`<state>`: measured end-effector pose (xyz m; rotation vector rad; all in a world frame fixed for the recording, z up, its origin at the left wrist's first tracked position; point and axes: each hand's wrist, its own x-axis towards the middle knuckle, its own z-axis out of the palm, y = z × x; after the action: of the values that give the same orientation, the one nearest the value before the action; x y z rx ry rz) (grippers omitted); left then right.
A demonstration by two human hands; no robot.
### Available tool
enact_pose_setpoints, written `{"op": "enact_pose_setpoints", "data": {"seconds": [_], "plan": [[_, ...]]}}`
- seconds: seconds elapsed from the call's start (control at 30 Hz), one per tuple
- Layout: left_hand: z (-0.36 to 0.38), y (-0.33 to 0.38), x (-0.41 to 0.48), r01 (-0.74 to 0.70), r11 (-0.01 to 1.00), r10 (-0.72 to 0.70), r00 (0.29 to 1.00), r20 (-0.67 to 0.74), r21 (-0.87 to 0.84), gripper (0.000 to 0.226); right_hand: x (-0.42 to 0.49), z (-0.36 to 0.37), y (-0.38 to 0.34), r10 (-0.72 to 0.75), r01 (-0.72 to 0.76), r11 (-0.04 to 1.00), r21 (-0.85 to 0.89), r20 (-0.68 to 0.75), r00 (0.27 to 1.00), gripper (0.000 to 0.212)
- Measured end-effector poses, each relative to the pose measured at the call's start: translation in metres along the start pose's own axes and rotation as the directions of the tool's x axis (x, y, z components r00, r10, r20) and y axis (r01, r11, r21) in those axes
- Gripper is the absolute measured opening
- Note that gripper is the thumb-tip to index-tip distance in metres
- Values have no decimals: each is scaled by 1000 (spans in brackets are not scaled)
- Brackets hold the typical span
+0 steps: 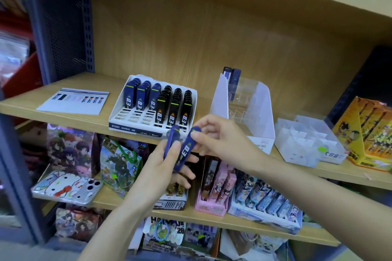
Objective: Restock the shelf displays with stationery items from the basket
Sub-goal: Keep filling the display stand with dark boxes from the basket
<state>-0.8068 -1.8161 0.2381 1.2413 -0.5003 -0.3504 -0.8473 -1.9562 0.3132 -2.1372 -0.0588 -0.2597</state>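
Two blue cases (185,151) just before tray (135,128) front edge, right end. Left hand (163,167) grips both low; right hand (220,135) pinches top of right-hand one.

We see a wooden shelf (89,82) with a leaflet (73,100) lying flat at its left. Beside that sits a white tray (131,128) of blue and black cases (157,99), then a white stand (220,99) with clear dividers, a clear divided box (307,140), and a yellow carton (364,133) at the far right.
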Motion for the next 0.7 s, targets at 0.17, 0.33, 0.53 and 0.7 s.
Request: {"op": "enact_pose_setpoints", "data": {"seconds": [0.17,0.33,0.53,0.7], "plan": [[-21,7,-5,58,997,-47,980,-196,52,35,18,0,-25,-129,137,990,33,-182,975,5],[-47,17,-13,14,983,34,965,-259,183,25,59,19,-45,-260,251,966,-68,-280,924,11],[-73,27,-20,-25,980,90,940,-328,198,25,108,41,-45,-376,251,878,-408,-261,889,5],[-83,34,-25,-33,979,103,932,-348,199,27,129,41,-38,-300,165,796,-582,-143,943,5]]}}
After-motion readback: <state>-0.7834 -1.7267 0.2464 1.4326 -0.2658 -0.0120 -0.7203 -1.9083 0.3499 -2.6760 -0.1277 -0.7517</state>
